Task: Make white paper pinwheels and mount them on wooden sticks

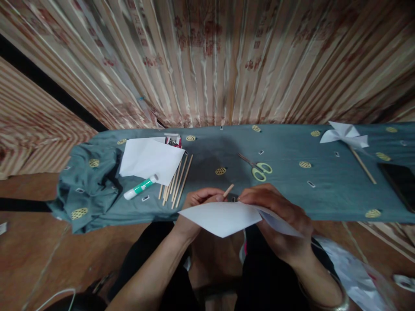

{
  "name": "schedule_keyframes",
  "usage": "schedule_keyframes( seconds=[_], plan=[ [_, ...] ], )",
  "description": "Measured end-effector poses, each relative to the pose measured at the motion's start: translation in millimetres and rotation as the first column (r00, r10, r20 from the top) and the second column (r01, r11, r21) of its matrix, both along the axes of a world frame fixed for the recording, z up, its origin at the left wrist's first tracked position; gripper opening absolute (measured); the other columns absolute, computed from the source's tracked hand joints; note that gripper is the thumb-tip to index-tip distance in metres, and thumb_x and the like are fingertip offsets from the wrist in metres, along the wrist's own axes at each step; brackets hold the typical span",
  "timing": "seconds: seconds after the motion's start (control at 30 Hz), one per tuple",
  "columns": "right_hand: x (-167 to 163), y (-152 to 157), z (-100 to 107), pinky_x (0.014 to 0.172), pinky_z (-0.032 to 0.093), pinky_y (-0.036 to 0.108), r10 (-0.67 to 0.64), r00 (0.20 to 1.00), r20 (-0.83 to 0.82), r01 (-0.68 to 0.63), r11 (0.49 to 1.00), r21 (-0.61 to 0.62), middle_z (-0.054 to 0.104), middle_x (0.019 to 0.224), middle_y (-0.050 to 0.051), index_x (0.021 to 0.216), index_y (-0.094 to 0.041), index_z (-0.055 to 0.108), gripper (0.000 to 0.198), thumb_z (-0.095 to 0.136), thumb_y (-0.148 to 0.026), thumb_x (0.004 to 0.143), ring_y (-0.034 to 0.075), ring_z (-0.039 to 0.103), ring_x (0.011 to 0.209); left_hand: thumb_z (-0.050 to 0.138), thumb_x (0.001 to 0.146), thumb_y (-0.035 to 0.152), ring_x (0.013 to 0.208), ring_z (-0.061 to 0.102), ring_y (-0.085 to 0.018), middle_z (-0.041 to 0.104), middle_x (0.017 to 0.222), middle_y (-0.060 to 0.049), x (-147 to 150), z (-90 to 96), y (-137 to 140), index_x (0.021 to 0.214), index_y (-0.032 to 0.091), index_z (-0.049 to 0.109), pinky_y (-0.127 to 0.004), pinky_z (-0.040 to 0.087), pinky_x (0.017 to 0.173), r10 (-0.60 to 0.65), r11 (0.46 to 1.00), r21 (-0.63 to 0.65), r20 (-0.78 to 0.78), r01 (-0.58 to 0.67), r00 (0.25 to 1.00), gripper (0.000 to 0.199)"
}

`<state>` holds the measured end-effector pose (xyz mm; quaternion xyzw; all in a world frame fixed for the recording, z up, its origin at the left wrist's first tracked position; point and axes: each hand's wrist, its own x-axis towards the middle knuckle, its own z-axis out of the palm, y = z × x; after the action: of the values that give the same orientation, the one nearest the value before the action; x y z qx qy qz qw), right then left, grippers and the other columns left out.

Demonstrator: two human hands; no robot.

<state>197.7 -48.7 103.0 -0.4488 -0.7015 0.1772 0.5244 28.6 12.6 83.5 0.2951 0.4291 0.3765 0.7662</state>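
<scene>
Close in front of me, over the table's near edge, is a white paper pinwheel [223,218] with folded, curving blades. My right hand [280,216] is closed on its right side, fingertips at the upper edge. Behind the paper, my left hand [205,196] has its fingers wrapped round a thin wooden stick [228,190], whose end pokes out towards the right hand. The paper hides the lower part of the left hand and the rest of the stick. Whether stick and paper are joined cannot be seen.
Left on the green tablecloth [210,147] lie white paper sheets [149,157], a small open box [173,140], a glue stick [141,187] and several wooden sticks [178,183]. Green-handled scissors [259,168] lie mid-table. Another pinwheel [346,134] and a dark phone [398,181] lie right.
</scene>
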Motion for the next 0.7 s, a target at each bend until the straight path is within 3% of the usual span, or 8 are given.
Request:
schedule_keyframes(
  seconds=[0.23, 0.43, 0.7],
  plan=[
    [-11.6, 1.3, 9.7, 0.081, 0.053, 0.03, -0.012, 0.996, 0.087, 0.004, 0.997, 0.083, 0.075, 0.094, 0.003, 0.108, -0.022, 0.067, 0.017, 0.056, -0.018, 0.095, 0.017, 0.067, 0.091, 0.085, 0.051, 0.028, 0.057, 0.059, -0.013, 0.072, 0.064, -0.005, -7.4, 7.8, -6.6, 0.063, 0.016, 0.078, -0.024, 0.047, 0.057, -0.003, 0.997, 0.071, -0.044, 0.006, 0.999, 0.019],
    [-14.7, -0.3, 12.3, 0.08, 0.054, 0.031, -0.036, 0.998, 0.054, 0.032, 0.997, 0.072, 0.075, 0.095, 0.003, 0.108, -0.023, 0.066, 0.016, 0.058, -0.021, 0.094, 0.018, 0.067, 0.093, 0.08, 0.056, 0.03, 0.065, 0.063, -0.018, 0.073, 0.07, -0.007, -11.6, 11.2, -8.4, 0.062, 0.017, 0.078, -0.028, 0.05, 0.062, -0.029, 0.989, 0.143, -0.063, 0.038, 0.998, 0.015],
    [-16.4, -1.2, 12.8, 0.079, 0.055, 0.031, -0.051, 0.994, 0.098, 0.035, 0.986, 0.162, 0.074, 0.095, 0.002, 0.115, -0.022, 0.065, 0.03, 0.059, -0.007, 0.089, 0.018, 0.068, 0.092, 0.08, 0.062, 0.035, 0.07, 0.065, -0.021, 0.073, 0.074, -0.008, -17.4, 5.5, -7.8, 0.067, 0.018, 0.079, -0.032, 0.051, 0.071, -0.126, 0.948, 0.283, -0.087, 0.146, 0.988, 0.018]
  ],
)
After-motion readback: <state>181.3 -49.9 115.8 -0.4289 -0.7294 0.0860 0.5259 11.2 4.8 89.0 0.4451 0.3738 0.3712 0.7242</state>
